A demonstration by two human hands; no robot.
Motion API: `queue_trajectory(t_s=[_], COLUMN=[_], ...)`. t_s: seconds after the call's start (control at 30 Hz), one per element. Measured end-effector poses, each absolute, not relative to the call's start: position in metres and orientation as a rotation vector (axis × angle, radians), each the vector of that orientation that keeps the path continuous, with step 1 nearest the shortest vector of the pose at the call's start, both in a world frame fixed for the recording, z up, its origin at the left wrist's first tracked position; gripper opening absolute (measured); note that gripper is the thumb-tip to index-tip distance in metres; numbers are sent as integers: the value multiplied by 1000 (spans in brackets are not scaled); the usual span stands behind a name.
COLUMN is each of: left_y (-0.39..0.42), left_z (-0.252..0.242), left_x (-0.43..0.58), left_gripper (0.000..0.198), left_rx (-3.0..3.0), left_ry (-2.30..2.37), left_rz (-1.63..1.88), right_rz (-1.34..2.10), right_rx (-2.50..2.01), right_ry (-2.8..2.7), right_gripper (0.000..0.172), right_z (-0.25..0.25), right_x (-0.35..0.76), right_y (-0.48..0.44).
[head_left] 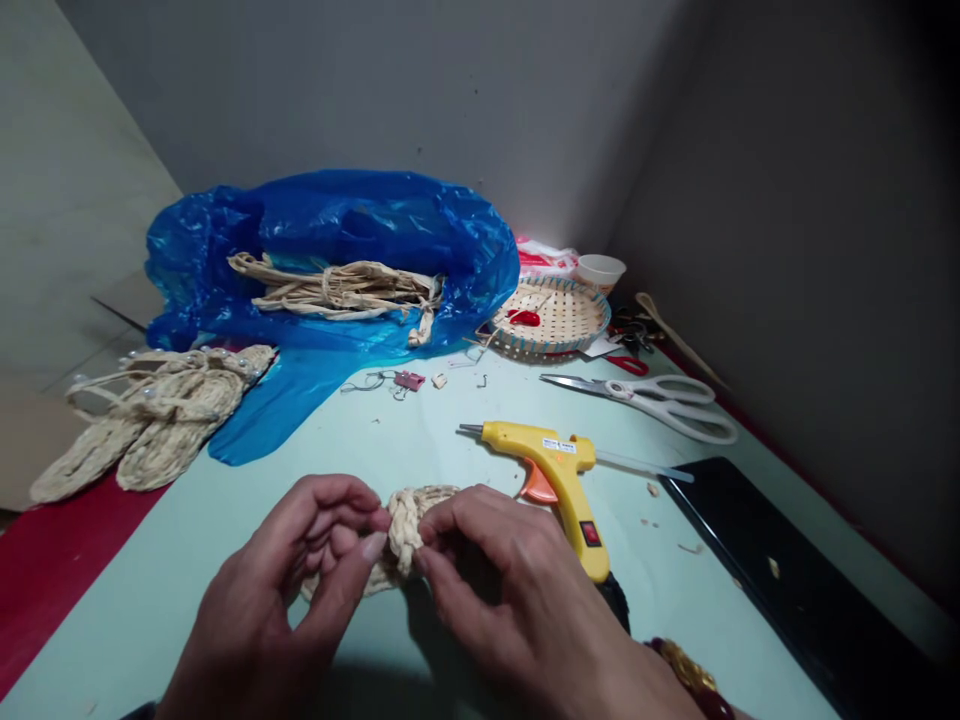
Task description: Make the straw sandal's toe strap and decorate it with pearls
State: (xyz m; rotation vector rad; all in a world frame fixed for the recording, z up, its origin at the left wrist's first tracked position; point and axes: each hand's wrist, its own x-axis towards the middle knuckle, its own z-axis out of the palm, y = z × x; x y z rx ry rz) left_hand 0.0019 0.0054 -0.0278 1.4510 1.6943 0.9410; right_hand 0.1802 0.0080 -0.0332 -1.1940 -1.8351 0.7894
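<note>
Your right hand [517,560] pinches the braid [406,525] on its right; your left hand [251,585], nearly closed, is at its left, though I can't tell if it holds. The braid points away from you, between both, across the sole [380,580].

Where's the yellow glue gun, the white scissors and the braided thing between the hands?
Yellow glue gun [568,477], head view: handle top.
White scissors [637,394], head view: handle near blades.
Braided thing [405,523], head view: its raised part.
</note>
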Motion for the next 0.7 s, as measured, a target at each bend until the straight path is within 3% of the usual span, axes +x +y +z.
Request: queue_trajectory(t_s=[0.13, 0.7], left_y=[4, 4], left_z=[-25, -35], left_x=[4, -3], left_gripper=[33, 14], left_rx=[1411, 1724], left_ry=[1701, 1766], left_rz=[896, 745], right_rz=[746, 778], right_rx=[-1206, -1316], right_ry=[-1818, -1774], right_gripper=[9, 15], right_z=[-34, -34], right_x=[178, 176], right_y=[7, 6])
